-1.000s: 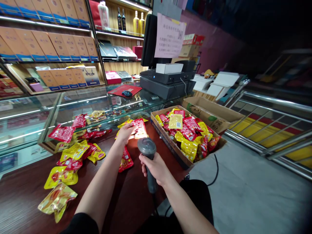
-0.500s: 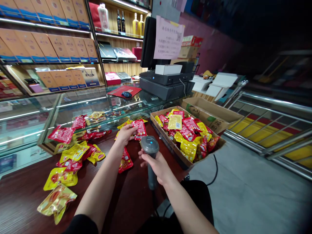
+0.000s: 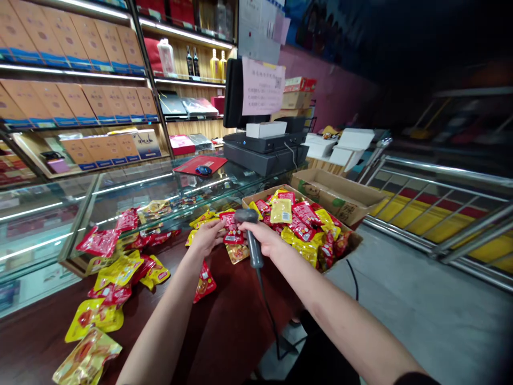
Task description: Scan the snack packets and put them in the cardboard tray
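My left hand [image 3: 209, 236] pinches a red snack packet [image 3: 232, 230] by its left edge, above the dark red-brown counter. My right hand [image 3: 264, 238] is wrapped round the handle of a grey barcode scanner [image 3: 254, 247]. The scanner's head is right beside the packet and overlaps it in view; whether they touch I cannot tell. Just below, a gold packet [image 3: 237, 253] shows partly. Another red packet [image 3: 205, 283] lies near my left wrist. To the right stands an open cardboard box [image 3: 352, 251] filled with red and yellow packets.
Loose packets [image 3: 119, 270] are strewn along the counter's left side. A glass display case [image 3: 136, 187] carries a mouse [image 3: 203, 170] and a monitor [image 3: 233, 96]. The scanner's cable [image 3: 266, 299] hangs downward. A metal railing [image 3: 425, 171] stands at the right.
My right hand has carried the scanner forward to the packet, and its handle tilts differently. My left hand still holds the red packet. The camera view has tilted upward slightly.
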Action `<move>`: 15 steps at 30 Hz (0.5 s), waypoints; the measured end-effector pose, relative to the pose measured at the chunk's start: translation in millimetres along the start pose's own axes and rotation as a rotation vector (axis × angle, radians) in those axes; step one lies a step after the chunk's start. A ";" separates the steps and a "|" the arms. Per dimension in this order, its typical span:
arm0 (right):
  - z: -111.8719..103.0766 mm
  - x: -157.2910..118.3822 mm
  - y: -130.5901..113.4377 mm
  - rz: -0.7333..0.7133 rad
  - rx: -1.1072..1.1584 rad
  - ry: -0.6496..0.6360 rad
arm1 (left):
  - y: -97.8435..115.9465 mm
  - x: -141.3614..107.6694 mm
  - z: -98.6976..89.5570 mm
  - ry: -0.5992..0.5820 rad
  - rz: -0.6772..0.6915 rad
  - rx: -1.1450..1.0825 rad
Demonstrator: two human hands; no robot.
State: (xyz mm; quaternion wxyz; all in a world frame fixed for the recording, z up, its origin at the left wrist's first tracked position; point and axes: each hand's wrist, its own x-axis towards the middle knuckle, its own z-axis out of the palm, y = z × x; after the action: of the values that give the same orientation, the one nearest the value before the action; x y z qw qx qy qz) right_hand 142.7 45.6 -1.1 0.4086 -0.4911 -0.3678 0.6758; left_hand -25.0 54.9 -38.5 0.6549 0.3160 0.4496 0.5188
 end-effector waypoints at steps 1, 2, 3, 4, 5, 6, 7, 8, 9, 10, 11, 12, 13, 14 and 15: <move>-4.3 2.5 -7.0 0.017 0.004 -0.014 | 3.9 0.6 5.7 -0.010 -0.006 -0.025; -9.4 4.7 -15.6 0.036 0.009 -0.021 | 9.2 2.2 13.1 -0.016 -0.009 -0.043; -15.2 6.6 -25.8 0.052 0.016 -0.023 | 15.7 4.7 22.2 -0.020 -0.011 -0.054; -21.8 7.9 -37.1 0.059 0.026 -0.020 | 23.0 8.2 32.9 -0.026 -0.012 -0.058; -28.9 8.7 -49.1 0.054 0.037 -0.010 | 30.7 12.5 45.2 -0.038 -0.012 -0.057; -36.5 8.7 -61.2 0.042 0.044 0.001 | 38.3 17.5 58.7 -0.052 -0.012 -0.051; -44.7 8.1 -73.1 0.032 0.045 0.013 | 45.3 23.1 73.0 -0.071 -0.014 -0.040; -53.2 6.9 -84.1 0.028 0.043 0.024 | 51.2 29.0 87.8 -0.097 -0.016 -0.024; -62.0 5.3 -94.1 0.020 0.043 0.042 | 55.8 35.0 102.5 -0.131 -0.019 -0.003; -71.0 3.5 -102.9 0.009 0.043 0.068 | 58.9 41.0 116.6 -0.166 -0.020 0.023; -80.1 1.5 -110.2 -0.005 0.045 0.101 | 60.4 46.7 129.7 -0.187 -0.021 0.054; -88.9 -0.4 -116.1 -0.025 0.049 0.138 | 60.5 52.0 141.2 -0.186 -0.018 0.089; -97.3 -2.2 -120.4 -0.047 0.057 0.177 | 59.5 56.5 150.8 -0.167 -0.014 0.129; -105.0 -3.8 -123.3 -0.060 0.069 0.207 | 57.5 60.2 158.1 -0.133 -0.009 0.170; -111.7 -5.0 -124.8 -0.056 0.080 0.223 | 54.9 62.9 162.8 -0.096 -0.004 0.206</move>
State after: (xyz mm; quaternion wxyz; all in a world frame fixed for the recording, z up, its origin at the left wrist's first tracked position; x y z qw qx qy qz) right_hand 275.1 101.0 85.2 0.4849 -0.5358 -0.3063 0.6196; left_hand 106.2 138.5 57.9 0.6406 0.4053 0.4693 0.4529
